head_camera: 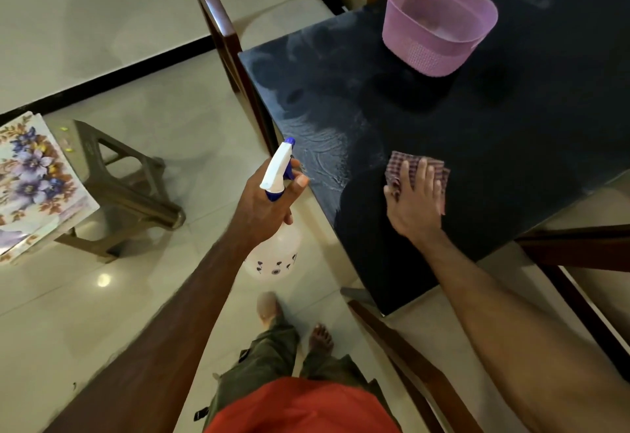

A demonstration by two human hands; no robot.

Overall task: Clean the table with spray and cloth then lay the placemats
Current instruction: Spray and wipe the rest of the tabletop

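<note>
My left hand (269,199) grips the neck of a clear spray bottle (274,255) with a white and blue trigger head, held beside the near left edge of the black table (511,125). My right hand (414,199) presses flat on a checked purple cloth (439,168) lying on the tabletop near that edge. Wet swirl marks show on the table just left of the cloth. Flowered placemats (30,176) lie stacked on a brown plastic stool (126,190) at the left.
A pink plastic basket (439,47) stands on the table beyond the cloth. Wooden chairs (221,33) surround the table on the left, near and right sides. My bare feet stand on the pale tiled floor (153,98) below.
</note>
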